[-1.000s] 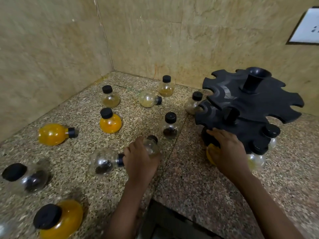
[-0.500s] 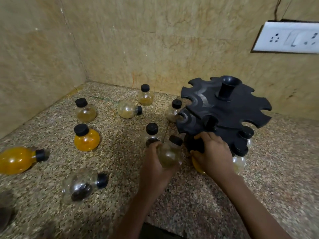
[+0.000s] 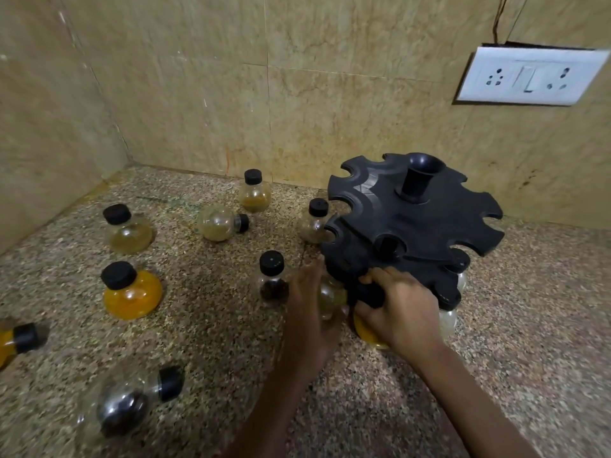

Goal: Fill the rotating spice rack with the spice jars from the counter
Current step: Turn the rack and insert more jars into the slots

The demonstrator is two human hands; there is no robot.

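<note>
A black two-tier rotating spice rack [image 3: 426, 223] stands on the granite counter [image 3: 512, 325] at centre right. My right hand [image 3: 401, 309] grips the rim of its lower tier, above a yellow jar [image 3: 365, 332] hanging there. My left hand [image 3: 310, 309] is shut on a clear round jar [image 3: 330, 297] and presses it against the left edge of the lower tier; its cap is hidden under the rack. Two more clear jars [image 3: 449, 320] hang on the rack's right side.
Several round black-capped jars are spread over the counter to the left: an upright orange one [image 3: 132, 292], a dark-spice one [image 3: 272, 282], pale ones [image 3: 127, 231] [image 3: 254, 193] [image 3: 314, 221], and lying ones [image 3: 220, 223] [image 3: 132, 401] [image 3: 16, 340]. Tiled walls close the corner; a white socket plate [image 3: 529, 77] hangs on the wall.
My left hand lifted a clear jar from the counter and carried it right to the lower tier's edge. My right hand stayed on the rack. The view shifted right.
</note>
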